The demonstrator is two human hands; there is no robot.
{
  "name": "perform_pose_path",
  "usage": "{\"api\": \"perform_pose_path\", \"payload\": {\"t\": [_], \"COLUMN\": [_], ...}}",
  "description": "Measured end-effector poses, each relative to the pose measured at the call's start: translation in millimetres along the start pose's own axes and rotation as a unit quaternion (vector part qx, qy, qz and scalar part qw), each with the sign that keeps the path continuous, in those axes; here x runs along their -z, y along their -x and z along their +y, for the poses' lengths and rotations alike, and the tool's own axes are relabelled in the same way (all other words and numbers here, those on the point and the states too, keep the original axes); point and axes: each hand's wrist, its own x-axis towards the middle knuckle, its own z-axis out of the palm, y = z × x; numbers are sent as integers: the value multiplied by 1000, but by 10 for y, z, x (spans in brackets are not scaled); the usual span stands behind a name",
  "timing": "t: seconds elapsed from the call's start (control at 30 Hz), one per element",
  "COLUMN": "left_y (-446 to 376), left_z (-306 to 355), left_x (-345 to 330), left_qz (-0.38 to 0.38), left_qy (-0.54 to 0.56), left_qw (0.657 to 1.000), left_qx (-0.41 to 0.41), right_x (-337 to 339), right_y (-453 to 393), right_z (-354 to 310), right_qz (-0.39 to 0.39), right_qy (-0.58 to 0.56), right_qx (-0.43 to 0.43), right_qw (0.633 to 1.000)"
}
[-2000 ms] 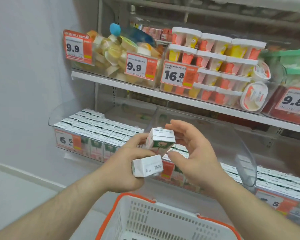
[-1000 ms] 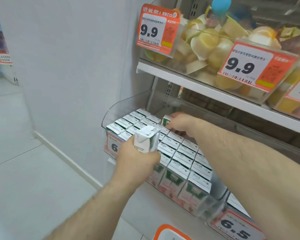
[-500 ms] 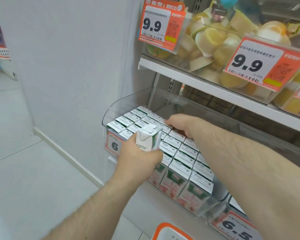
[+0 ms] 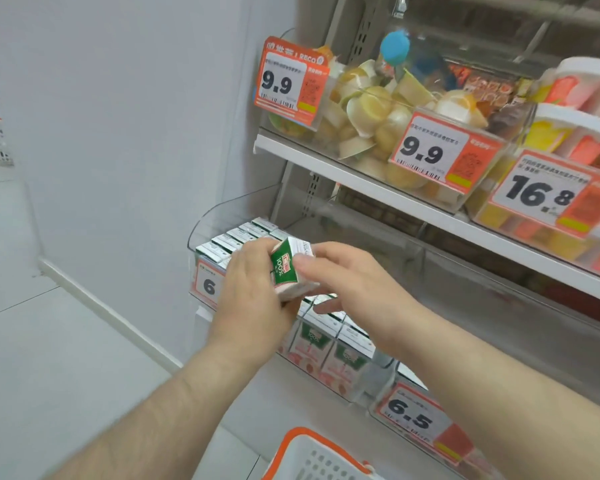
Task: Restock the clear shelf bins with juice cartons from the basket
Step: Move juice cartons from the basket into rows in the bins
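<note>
Holding juice carton above clear bin, both hands

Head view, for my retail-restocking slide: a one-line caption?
Both hands, left hand and right hand, hold a juice carton above the stocked clear bin.

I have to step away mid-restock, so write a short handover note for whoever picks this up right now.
Left hand: gripping one juice carton, tilted, above the front of the leftmost clear bin.
Right hand: fingers on the same carton's right side, holding nothing else.
Bin: rows of cartons fill what shows of it; the hands hide part of it.
Basket: only its orange rim and white wall show at the bottom edge; contents out of sight.
Done: bin mostly stocked.
Left: seat this carton, then check the basket and the neighbouring 6.5 bin.
</note>
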Motion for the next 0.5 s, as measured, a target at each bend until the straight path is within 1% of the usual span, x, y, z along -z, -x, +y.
{"api": "perform_pose_path", "payload": {"t": [0.03,0.1,0.2,0.27,0.33,0.37,0.43,0.5], "left_y": [-6,19,67,85,98,105,125,135], "left_z": [15,51,70,58,56,49,8,-12], "left_x": [-27,-66,-99,-101,-87,-84,-118,-156], "left_qz": [-4,6,21,-5,-68,-115,-203,-263], "left_qy": [-34,-55,-46,-82,-144,-182,-250,-275], "left_qw": [999,998,998,996,987,975,944,920], "left_qx": [-24,-40,-45,-21,26,50,73,90], "right_x": [-28,-62,8,141,317,402,551,643], "right_y": [33,20,-48,-112,-234,-324,-591,-879], "right_z": [2,48,142,155,188,228,358,506], "right_qz": [-7,16,87,145,189,194,174,146], "right_qy": [13,33,83,149,226,269,350,390], "right_qx": [-4,-3,21,54,70,63,22,-35], "right_qw": [1000,999,993,977,953,941,920,908]}}
